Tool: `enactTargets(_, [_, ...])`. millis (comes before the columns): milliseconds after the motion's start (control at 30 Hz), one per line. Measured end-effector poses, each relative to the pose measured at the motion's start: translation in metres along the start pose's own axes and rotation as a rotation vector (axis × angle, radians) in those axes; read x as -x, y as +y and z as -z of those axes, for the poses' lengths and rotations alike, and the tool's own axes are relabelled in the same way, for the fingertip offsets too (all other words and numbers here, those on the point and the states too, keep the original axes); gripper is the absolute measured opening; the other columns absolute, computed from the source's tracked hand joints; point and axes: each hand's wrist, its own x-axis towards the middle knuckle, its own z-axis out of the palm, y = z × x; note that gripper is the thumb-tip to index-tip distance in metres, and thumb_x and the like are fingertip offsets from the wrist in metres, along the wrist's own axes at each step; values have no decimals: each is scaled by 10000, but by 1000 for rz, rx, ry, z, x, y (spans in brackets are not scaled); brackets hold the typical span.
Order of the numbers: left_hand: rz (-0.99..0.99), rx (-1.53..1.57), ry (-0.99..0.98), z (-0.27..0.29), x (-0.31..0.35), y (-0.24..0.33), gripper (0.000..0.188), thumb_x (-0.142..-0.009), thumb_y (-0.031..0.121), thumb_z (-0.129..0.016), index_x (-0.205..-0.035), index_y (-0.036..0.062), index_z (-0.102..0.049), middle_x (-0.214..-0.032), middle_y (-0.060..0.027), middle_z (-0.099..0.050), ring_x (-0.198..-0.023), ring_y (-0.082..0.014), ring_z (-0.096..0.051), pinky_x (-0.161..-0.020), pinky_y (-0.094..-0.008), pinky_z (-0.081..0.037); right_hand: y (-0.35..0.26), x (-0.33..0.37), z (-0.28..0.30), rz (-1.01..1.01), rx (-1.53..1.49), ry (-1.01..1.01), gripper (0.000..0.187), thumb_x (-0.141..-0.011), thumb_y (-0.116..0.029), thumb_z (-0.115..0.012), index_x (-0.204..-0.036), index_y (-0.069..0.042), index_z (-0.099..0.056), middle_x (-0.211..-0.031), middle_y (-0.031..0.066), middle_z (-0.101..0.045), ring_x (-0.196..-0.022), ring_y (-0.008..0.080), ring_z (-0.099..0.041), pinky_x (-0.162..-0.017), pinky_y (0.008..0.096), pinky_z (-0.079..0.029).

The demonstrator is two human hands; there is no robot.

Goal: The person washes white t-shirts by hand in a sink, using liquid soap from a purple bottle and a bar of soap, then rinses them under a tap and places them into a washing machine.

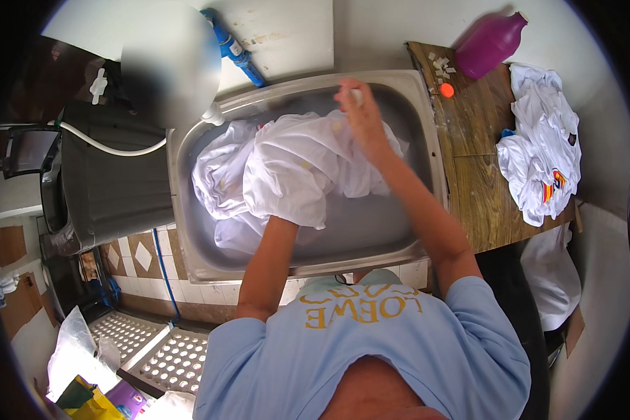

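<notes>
A white garment point(290, 168) with faint yellowish spots lies bunched in the metal sink point(427, 105), partly in cloudy water. My left forearm goes in under the cloth, so my left hand is covered and its fingers are hidden. Over the sink's far side, just above the cloth's right part, my right hand point(360, 115) is closed around a small pale piece of soap point(358, 96). Only a bit of that piece shows between the fingers.
Right of the sink, a wooden counter point(469, 175) bears a purple bottle point(488, 45), an orange cap point(446, 89), pale broken bits point(441, 66) and white shirts point(539, 154). A blue pipe point(234, 52) and white spout point(213, 114) stand behind. At left is a dark washing machine point(119, 175).
</notes>
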Motion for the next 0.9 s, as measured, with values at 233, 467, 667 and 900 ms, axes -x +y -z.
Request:
enactTargets(233, [-114, -151, 159, -25, 29, 14, 562, -916, 355, -552, -1384, 85, -395, -1382, -96, -453, -1282, -242, -408, -1098, -350, -290, 2, 23, 6, 789, 628, -433, 300, -851, -312, -650, -1055, -97, -605, -1042, 106, -577, -1062, 330, -495, -931, 409, -377])
enactTargets(467, [-91, -203, 164, -33, 29, 5, 556, -915, 353, -553, -1378, 84, -404, -1380, -96, -455, -1283, -240, -407, -1098, -352, -289, -3, 49, -6, 790, 668, -205, 267, -876, -318, -613, -1030, -100, -612, -1063, 116, -585, -1016, 331, -496, -903, 399, -387])
enactTargets(667, [-88, -168, 152, -38, 29, 7, 551, -914, 352, -554, -1373, 83, -412, -1378, -96, -457, -1285, -239, -407, -1098, -353, -288, 24, -1, 11, 337, 485, -171, 269, -842, -317, -643, -1005, -106, -605, -1085, 107, -577, -1033, 320, -495, -934, 428, -362])
enactTargets(900, [-61, -101, 127, -33, 33, 11, 545, -912, 350, -556, -1367, 82, -420, -1376, -96, -460, -1286, -237, -406, -1099, -355, -287, 38, 19, 11, 623, 570, -88, 247, -905, -300, -599, -1045, -97, -581, -1031, 124, -595, -958, 290, -538, -843, 378, -419])
